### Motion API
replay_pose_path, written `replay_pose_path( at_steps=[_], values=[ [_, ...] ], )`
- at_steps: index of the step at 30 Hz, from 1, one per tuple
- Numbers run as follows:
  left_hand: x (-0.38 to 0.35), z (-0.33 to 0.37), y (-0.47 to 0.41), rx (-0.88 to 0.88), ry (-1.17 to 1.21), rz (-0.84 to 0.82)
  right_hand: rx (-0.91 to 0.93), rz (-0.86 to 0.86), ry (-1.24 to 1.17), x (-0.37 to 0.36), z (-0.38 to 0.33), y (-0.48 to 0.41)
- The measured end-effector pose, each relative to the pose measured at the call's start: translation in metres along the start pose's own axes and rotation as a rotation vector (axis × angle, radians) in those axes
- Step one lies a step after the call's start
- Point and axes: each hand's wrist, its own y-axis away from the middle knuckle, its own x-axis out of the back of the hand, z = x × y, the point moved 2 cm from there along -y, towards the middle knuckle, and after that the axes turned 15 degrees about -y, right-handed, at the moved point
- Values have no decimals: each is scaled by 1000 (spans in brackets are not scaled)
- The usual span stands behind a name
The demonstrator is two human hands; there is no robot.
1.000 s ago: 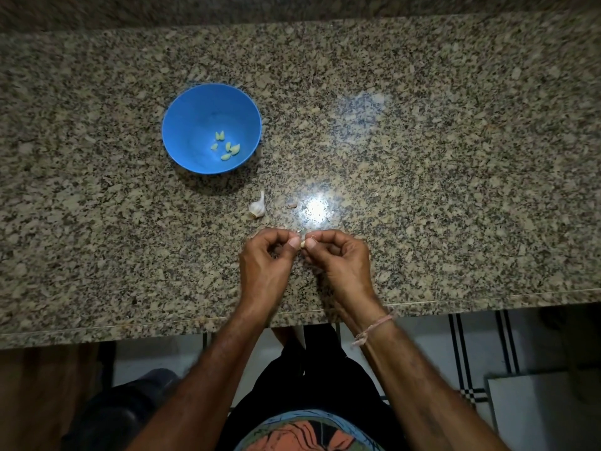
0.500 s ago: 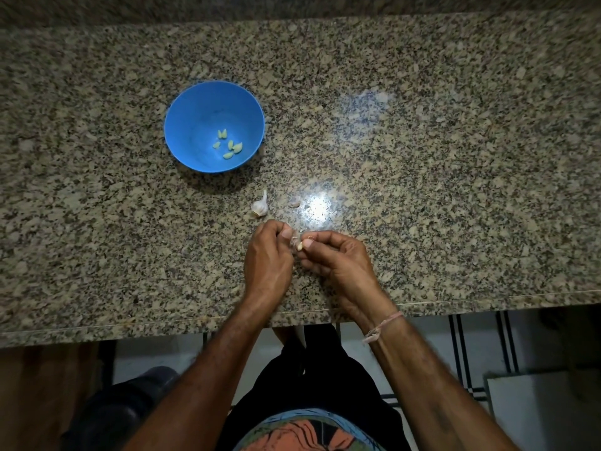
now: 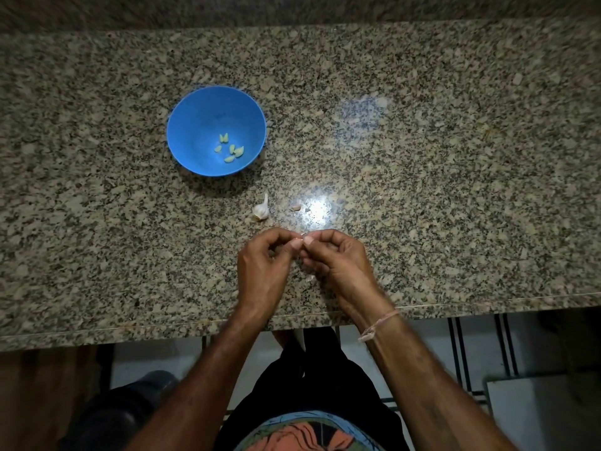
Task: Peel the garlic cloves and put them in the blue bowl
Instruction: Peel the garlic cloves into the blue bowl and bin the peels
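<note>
- Head view: my left hand (image 3: 263, 268) and right hand (image 3: 338, 265) meet just below the middle of the frame, above the near part of the granite counter (image 3: 455, 190).
- Both hands have their fingers curled in, and the thumb and forefinger tips press together around a small garlic clove (image 3: 300, 237). Only a pale sliver of it shows between the nails, so I cannot tell how much skin is on it.
- The blue bowl (image 3: 195, 125) stands upright on the counter at about 11 o'clock from my hands, well apart from them.
- Five or so peeled cloves (image 3: 231, 149) lie loose on the bowl's floor, towards its 4 o'clock side.
- A garlic bulb (image 3: 261, 209), white with its stem tip pointing to 12 o'clock, lies on the counter between bowl and hands, near my left knuckles.
- A small loose piece (image 3: 295, 208) lies at 3 o'clock from the bulb, beside a bright glare spot (image 3: 318, 209).
- A pale skin scrap (image 3: 310, 278) sits on the counter under my right palm.
- A thin thread band (image 3: 379, 325) circles my right wrist.
</note>
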Motion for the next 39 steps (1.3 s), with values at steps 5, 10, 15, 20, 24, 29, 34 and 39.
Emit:
replay_pose_path(
  at_steps=[5, 10, 15, 20, 24, 29, 34, 39],
  values=[
    [1, 3, -2, 192, 219, -125, 180, -1, 234, -1, 1, 4],
    [-2, 2, 0, 336, 410, -241, 537, -48, 635, -3, 0, 6],
    [-2, 10, 5, 288, 410, -94, 350, 66, 373, -9, 0, 7],
    [-2, 5, 7, 206, 356, -35, 64, 80, 5, -11, 6, 4],
    [-1, -2, 7, 37, 183, -8, -75, 102, -168, -9, 13, 3],
    [-1, -4, 3, 264, 311, -198, 411, 76, 430, -4, 8, 10],
    [-6, -2, 6, 725, 723, -427, 745, 62, 718, -9, 4, 7],
    [-4, 3, 10, 189, 298, -4, 227, 136, 62, -11, 14, 8]
  ],
)
